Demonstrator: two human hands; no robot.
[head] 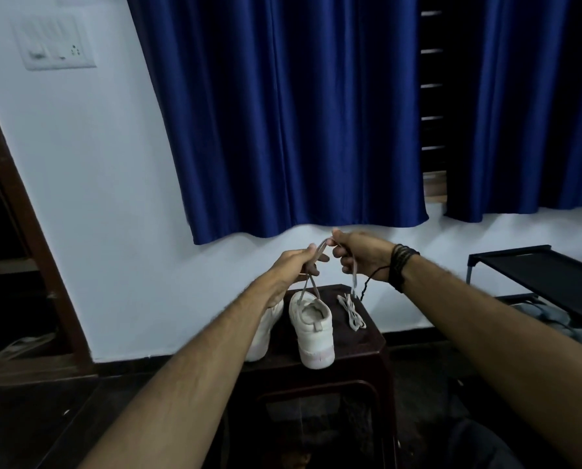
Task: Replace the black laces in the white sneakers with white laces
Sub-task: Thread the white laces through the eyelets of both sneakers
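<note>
While hands pinch white lace, sneaker sits below.

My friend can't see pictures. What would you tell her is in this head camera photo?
Two hands, left hand and right hand, hold up a white lace from a white sneaker on a dark stool. Another sneaker and a spare lace sit beside it, below blue curtains.

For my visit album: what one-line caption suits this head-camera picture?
Both hands, left hand and right hand, hold a white lace above two white sneakers on a dark stool.
</note>
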